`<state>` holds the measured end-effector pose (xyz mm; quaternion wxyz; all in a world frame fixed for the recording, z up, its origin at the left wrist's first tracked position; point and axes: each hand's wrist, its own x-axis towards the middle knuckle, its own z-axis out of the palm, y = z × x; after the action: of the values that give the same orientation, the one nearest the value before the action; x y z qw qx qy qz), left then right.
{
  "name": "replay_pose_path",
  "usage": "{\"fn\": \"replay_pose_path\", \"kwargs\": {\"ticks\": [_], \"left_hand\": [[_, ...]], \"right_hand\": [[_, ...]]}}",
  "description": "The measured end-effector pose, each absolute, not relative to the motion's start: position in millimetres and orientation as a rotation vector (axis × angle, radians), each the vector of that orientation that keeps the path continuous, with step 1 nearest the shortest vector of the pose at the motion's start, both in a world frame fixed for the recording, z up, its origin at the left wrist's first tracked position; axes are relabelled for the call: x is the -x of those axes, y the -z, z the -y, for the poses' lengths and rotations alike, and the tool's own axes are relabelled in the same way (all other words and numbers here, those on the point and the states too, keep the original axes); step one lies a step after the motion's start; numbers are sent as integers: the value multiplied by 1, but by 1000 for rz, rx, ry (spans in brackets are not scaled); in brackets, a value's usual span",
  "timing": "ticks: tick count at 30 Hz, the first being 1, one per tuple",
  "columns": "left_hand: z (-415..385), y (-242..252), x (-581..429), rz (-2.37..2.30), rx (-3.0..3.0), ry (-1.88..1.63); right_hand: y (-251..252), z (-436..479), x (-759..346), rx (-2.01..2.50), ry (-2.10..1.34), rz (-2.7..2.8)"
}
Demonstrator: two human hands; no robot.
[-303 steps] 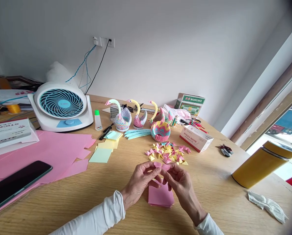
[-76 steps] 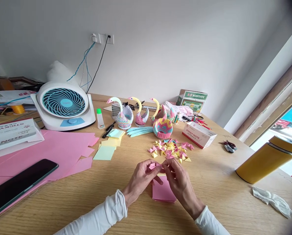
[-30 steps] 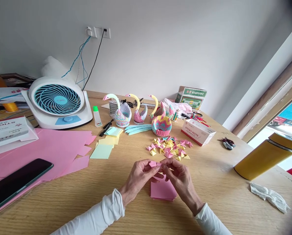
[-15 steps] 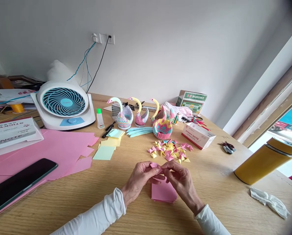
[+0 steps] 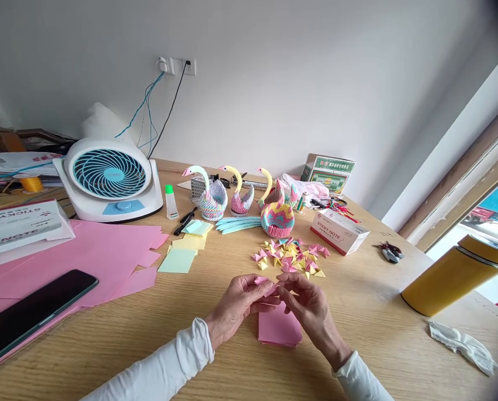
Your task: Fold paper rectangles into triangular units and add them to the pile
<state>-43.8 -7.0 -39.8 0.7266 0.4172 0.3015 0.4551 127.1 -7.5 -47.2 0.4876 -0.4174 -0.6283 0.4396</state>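
A small folded piece of pink paper [image 5: 264, 282] is pinched in my left hand [image 5: 237, 306], thumb on top. My right hand [image 5: 309, 312] holds the same paper's right end between thumb and fingertips; its inner part is hidden by the fingers. Below both hands lies a stack of pink paper squares [image 5: 279, 328], partly covered by them. Just beyond is a loose heap of pink and yellow folded paper triangles [image 5: 290, 257]. Behind that sits a round woven-looking paper bowl [image 5: 277, 220] made of folded pieces.
Folded-paper swans [image 5: 212, 203] stand at the back. To the left are a fan [image 5: 111, 178], pink sheets [image 5: 102, 250], a phone [image 5: 35, 312] and a glue bottle [image 5: 171, 203]. On the right are a sticky note box [image 5: 339, 233], pliers [image 5: 389, 253], a yellow flask [image 5: 451, 275] and a crumpled tissue [image 5: 463, 345].
The fingers of my right hand have shifted slightly along the pink paper, with the index finger lifted a little. My left hand keeps its pinch almost in place.
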Motion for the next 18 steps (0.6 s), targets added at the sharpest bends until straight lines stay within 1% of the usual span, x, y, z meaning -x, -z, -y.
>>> {"fn": "replay_pose_path", "kwargs": {"ticks": [6,12,15,18], "left_hand": [[7,41,43,-690,-985,-998],[8,38,42,-732,-1042,-987],[9,38,42,-742,-1032,-985],[8,40,42,-732,-995,-980]], "right_hand": [[48,8,-125,974,-1171,1376],[48,7,-125,952,-1159,1335],[50,6,-126,1017,-1064,1413],[51,7,-125,1074,-877,1548]]}}
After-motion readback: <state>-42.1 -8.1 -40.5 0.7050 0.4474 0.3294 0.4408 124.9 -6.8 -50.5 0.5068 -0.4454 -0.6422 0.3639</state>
